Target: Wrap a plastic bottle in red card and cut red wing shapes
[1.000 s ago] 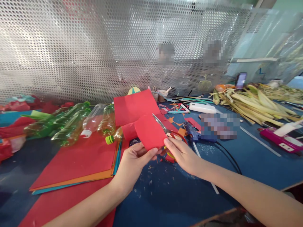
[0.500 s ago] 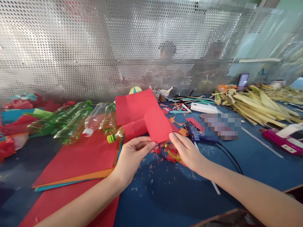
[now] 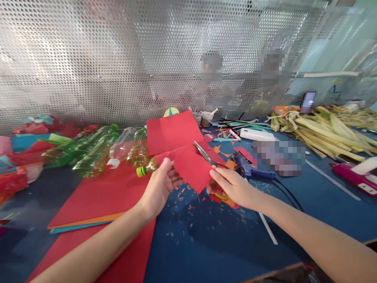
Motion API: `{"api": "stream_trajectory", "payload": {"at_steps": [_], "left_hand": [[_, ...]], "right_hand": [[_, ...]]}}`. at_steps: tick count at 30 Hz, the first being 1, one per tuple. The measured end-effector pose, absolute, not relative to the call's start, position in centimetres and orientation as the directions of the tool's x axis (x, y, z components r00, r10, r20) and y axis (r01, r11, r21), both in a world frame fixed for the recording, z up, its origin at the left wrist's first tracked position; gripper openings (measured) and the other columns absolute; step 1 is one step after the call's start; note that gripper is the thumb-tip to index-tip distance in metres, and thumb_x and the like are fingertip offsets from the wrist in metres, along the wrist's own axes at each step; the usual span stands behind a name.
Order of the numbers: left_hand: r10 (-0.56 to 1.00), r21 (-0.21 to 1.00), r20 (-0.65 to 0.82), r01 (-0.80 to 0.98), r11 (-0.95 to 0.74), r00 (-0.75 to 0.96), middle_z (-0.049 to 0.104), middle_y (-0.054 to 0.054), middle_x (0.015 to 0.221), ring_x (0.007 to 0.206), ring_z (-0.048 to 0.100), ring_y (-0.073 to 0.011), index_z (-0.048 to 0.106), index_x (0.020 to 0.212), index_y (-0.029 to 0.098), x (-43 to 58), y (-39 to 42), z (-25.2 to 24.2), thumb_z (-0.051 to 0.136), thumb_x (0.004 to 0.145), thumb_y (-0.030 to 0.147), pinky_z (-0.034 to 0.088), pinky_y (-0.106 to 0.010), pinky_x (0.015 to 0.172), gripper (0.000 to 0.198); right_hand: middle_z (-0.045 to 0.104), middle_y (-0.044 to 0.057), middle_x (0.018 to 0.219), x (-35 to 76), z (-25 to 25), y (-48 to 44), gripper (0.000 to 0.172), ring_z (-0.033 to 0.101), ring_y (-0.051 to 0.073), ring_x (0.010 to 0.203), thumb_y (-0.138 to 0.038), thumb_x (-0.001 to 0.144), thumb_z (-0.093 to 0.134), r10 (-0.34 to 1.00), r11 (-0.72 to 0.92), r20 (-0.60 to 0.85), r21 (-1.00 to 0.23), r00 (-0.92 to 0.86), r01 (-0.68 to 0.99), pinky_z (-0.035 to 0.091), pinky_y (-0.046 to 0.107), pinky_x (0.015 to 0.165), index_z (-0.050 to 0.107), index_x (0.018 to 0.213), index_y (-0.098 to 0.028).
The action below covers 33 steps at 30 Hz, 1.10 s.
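A small piece of red paper (image 3: 193,169) is tilted in front of me, with one corner pointing down. My right hand (image 3: 231,184) pinches its right edge between thumb and fingers. At the paper's left edge, my left hand (image 3: 161,184) has its thumb raised apart from its fingers; some fingertips are close to the paper, and contact is unclear. The metal blades of scissors (image 3: 204,152) show just above the paper, pointing up and left. Their handles are near or behind my right hand, so I cannot tell whether it holds them.
Red sheets (image 3: 103,196) are stacked at left below several plastic bottles (image 3: 97,153). A larger red sheet (image 3: 173,131) stands behind the paper. Rightward lie a blue glue gun (image 3: 250,169), a white device (image 3: 257,134), dried husks (image 3: 321,129) and a magenta tool (image 3: 353,179). Paper scraps litter the table.
The red paper has turned, so its rounded end no longer points up. My left hand has loosened from its lower edge and opened. The scissors' blades have come into view.
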<state>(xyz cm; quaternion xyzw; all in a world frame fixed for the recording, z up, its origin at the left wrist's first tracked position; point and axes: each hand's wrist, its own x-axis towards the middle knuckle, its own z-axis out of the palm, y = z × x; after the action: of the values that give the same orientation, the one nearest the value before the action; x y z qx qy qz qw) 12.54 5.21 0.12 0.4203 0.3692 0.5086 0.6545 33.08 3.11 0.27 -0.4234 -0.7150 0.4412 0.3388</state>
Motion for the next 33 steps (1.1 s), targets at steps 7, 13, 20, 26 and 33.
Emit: {"api": "stream_trajectory", "payload": {"at_steps": [7,13,20,26,33], "left_hand": [[0.983,0.953,-0.043,-0.287,0.094,0.180,0.075,-0.002,0.073,0.066,0.068,-0.0161,0.074,0.074,0.017,12.8,4.5,-0.1,0.077,0.072,0.036,0.054,-0.025,0.066,0.020],[0.997,0.957,-0.052,-0.282,0.066,0.057,0.072,0.001,0.064,0.061,0.065,-0.0143,0.074,0.072,0.018,12.9,4.4,0.2,0.083,0.062,0.035,0.053,-0.025,0.065,0.022],[0.985,0.992,0.063,-0.117,-0.044,0.162,0.073,0.000,0.084,0.083,0.066,-0.0171,0.070,0.070,0.020,13.7,2.8,0.6,0.081,0.062,0.024,0.052,-0.026,0.080,0.015],[0.955,0.988,0.064,-0.150,-0.021,0.290,0.070,-0.003,0.094,0.097,0.063,-0.0198,0.061,0.062,0.019,13.6,2.7,0.6,0.081,0.064,0.026,0.050,-0.025,0.083,0.021],[0.987,0.910,-0.120,-0.385,0.154,0.112,0.058,0.008,0.062,0.049,0.058,-0.0105,0.054,0.080,0.024,12.9,3.9,0.1,0.075,0.072,0.036,0.050,-0.022,0.050,0.026]], "right_hand": [[0.064,0.002,0.064,33.0,-0.6,3.5,0.041,0.058,0.013,0.056,-0.051,0.095,0.039,0.938,0.248,0.128,-0.898,-0.323,0.364,0.046,0.026,0.057,0.054,0.073,-0.020],[0.058,-0.001,0.052,33.1,-0.4,3.5,0.045,0.052,0.010,0.045,-0.057,0.087,0.052,0.958,0.129,0.034,-0.938,-0.284,0.322,0.040,0.023,0.046,0.049,0.063,-0.020],[0.067,0.011,0.111,32.6,-0.3,3.0,0.042,0.063,0.024,0.103,-0.052,0.090,0.050,0.914,0.213,0.130,-0.960,-0.385,0.183,0.053,0.037,0.083,0.057,0.115,-0.019],[0.064,0.011,0.117,32.6,-0.4,3.3,0.036,0.063,0.024,0.104,-0.036,0.083,0.061,0.933,0.166,0.104,-0.974,-0.343,0.154,0.051,0.040,0.090,0.053,0.114,-0.019],[0.065,0.004,0.099,33.1,-0.3,3.6,0.048,0.064,0.017,0.082,-0.022,0.079,0.055,0.964,0.103,0.083,-0.992,-0.254,0.067,0.052,0.034,0.077,0.040,0.125,-0.025]]}}
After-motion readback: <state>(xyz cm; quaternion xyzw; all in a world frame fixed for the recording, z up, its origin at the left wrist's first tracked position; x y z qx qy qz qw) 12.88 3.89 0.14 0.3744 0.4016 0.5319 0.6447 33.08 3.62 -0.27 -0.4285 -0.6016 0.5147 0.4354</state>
